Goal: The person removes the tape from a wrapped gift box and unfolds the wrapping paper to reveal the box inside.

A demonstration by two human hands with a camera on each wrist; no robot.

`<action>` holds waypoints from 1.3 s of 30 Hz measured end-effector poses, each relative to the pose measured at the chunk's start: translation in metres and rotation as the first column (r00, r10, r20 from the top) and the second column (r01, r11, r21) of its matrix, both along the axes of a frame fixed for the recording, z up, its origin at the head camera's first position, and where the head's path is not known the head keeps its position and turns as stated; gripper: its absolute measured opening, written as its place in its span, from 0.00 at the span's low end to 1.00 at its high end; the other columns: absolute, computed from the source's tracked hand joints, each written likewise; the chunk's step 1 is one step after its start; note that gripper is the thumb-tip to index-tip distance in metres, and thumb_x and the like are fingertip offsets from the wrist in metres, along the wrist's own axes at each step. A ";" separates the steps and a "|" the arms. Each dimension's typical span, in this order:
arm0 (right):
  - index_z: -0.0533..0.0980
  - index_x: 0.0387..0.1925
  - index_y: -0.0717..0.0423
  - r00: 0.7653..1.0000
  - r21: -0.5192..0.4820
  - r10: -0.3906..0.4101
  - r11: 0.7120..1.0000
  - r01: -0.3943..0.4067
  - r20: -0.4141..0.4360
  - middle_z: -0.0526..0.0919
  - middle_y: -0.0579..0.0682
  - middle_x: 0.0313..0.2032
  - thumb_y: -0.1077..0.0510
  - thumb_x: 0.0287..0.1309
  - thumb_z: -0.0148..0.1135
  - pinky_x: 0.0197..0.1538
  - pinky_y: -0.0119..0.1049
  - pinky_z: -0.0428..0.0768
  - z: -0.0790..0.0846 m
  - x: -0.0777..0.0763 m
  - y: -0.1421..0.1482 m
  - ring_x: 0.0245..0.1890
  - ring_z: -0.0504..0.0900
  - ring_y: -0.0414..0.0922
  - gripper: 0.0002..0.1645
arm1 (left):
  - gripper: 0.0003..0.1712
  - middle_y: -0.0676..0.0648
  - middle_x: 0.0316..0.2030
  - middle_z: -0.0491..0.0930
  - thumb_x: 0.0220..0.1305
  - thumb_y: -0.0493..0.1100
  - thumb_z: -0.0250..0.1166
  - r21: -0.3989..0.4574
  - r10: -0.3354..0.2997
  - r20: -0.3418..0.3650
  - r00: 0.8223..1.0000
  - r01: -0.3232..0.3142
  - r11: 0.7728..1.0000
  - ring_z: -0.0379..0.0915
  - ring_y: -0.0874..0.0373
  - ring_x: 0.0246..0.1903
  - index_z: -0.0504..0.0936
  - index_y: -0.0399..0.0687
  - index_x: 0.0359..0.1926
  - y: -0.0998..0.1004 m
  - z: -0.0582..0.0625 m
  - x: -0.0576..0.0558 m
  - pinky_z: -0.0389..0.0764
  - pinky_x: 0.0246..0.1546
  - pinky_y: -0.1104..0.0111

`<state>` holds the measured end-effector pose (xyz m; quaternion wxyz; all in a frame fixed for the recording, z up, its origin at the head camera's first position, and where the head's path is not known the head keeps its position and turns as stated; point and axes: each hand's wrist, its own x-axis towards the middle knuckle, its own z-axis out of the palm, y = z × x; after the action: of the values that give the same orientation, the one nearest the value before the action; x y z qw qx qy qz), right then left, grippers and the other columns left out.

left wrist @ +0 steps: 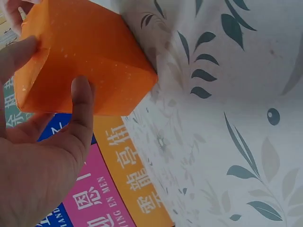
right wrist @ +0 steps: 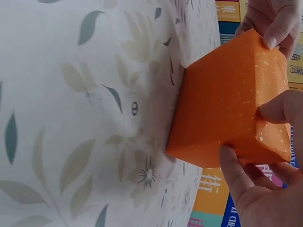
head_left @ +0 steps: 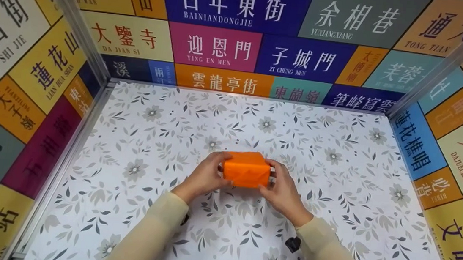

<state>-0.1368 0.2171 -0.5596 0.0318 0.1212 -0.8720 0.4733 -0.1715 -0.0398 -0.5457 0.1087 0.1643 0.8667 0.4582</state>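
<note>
An orange box, which looks wrapped in gold-flecked paper, is held between both hands over the middle of the floral table. My left hand grips its left side; in the left wrist view the thumb presses one face while other fingers reach round the far side. From the right, my right hand grips the opposite side. The right wrist view shows fingertips on the box near its edges, with creased paper at one end. The box's lower edge sits close to the tabletop.
The table has a white covering with grey flowers and leaves. Colourful panels of Chinese street names stand behind and on both sides, joined by metal posts. A black device sits at the right wrist.
</note>
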 end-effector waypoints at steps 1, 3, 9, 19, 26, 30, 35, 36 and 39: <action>0.65 0.67 0.57 1.000 0.009 0.001 1.000 -0.001 -0.013 0.68 0.54 0.61 0.69 0.46 0.72 0.49 0.44 0.82 -0.002 0.001 0.000 0.50 0.79 0.51 0.45 | 0.45 0.45 0.63 0.68 0.47 0.37 0.78 -0.009 -0.014 -0.019 1.000 0.013 1.000 0.77 0.50 0.47 0.70 0.48 0.67 0.000 -0.001 0.001 0.79 0.44 0.65; 0.65 0.67 0.57 0.999 0.035 0.005 0.999 -0.004 -0.043 0.67 0.54 0.62 0.70 0.45 0.74 0.49 0.40 0.82 -0.008 0.004 -0.001 0.50 0.79 0.50 0.46 | 0.44 0.45 0.64 0.67 0.46 0.37 0.78 -0.036 -0.032 -0.062 0.998 0.030 0.999 0.76 0.51 0.49 0.71 0.48 0.65 0.001 -0.004 0.002 0.78 0.49 0.64; 0.65 0.68 0.59 0.983 0.233 0.055 0.972 -0.012 -0.177 0.61 0.61 0.69 0.67 0.44 0.77 0.55 0.41 0.78 -0.025 0.012 -0.001 0.55 0.78 0.53 0.48 | 0.40 0.43 0.71 0.60 0.45 0.36 0.79 -0.195 -0.085 -0.199 0.976 0.046 0.980 0.75 0.45 0.55 0.70 0.47 0.60 0.006 -0.018 0.008 0.73 0.58 0.59; 0.65 0.68 0.59 0.974 0.311 0.104 0.950 -0.037 -0.202 0.60 0.61 0.70 0.64 0.45 0.75 0.58 0.45 0.76 -0.034 0.015 0.000 0.59 0.74 0.54 0.47 | 0.46 0.41 0.72 0.57 0.48 0.37 0.77 -0.332 -0.167 -0.287 0.943 0.065 0.941 0.76 0.42 0.52 0.68 0.47 0.68 0.008 -0.031 0.014 0.76 0.56 0.57; 0.67 0.67 0.56 0.966 0.402 0.137 0.915 -0.039 -0.218 0.60 0.59 0.71 0.55 0.49 0.71 0.60 0.48 0.74 -0.028 0.016 0.003 0.63 0.70 0.54 0.43 | 0.51 0.44 0.74 0.56 0.50 0.48 0.77 -0.383 -0.175 -0.247 0.953 0.070 0.921 0.73 0.45 0.57 0.63 0.47 0.74 0.005 -0.025 0.013 0.74 0.57 0.57; 0.70 0.67 0.53 0.933 0.519 0.220 0.854 -0.043 -0.285 0.63 0.58 0.70 0.49 0.53 0.68 0.64 0.52 0.69 -0.021 0.015 -0.003 0.66 0.65 0.55 0.39 | 0.54 0.47 0.75 0.55 0.51 0.55 0.76 -0.422 -0.182 -0.244 0.953 0.065 0.904 0.70 0.46 0.61 0.61 0.45 0.75 0.002 -0.023 0.013 0.73 0.59 0.56; 0.71 0.68 0.53 0.901 0.642 0.336 0.761 -0.089 -0.273 0.66 0.57 0.69 0.47 0.59 0.67 0.68 0.54 0.62 -0.014 0.015 -0.017 0.68 0.63 0.56 0.37 | 0.52 0.48 0.75 0.57 0.53 0.56 0.76 -0.464 -0.196 -0.243 0.950 0.064 0.884 0.72 0.44 0.59 0.64 0.46 0.74 0.000 -0.021 0.012 0.75 0.56 0.53; 0.71 0.68 0.53 0.900 0.658 0.346 0.747 -0.094 -0.266 0.66 0.58 0.69 0.47 0.59 0.67 0.68 0.55 0.61 -0.013 0.015 -0.018 0.68 0.63 0.57 0.36 | 0.51 0.48 0.75 0.57 0.53 0.55 0.76 -0.470 -0.199 -0.245 0.949 0.063 0.880 0.72 0.44 0.58 0.64 0.46 0.74 0.001 -0.020 0.012 0.76 0.55 0.53; 0.72 0.68 0.54 0.900 0.686 0.357 0.721 -0.096 -0.249 0.66 0.58 0.69 0.47 0.59 0.67 0.70 0.54 0.58 -0.013 0.017 -0.021 0.68 0.63 0.57 0.36 | 0.50 0.48 0.75 0.58 0.54 0.55 0.75 -0.493 -0.206 -0.245 0.947 0.061 0.868 0.74 0.44 0.56 0.64 0.46 0.74 0.003 -0.018 0.011 0.77 0.54 0.52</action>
<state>-0.1199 0.1961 -0.5727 0.0890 0.3176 -0.9382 0.1045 -0.1601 -0.0371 -0.5640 0.0498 0.2578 0.9457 0.1917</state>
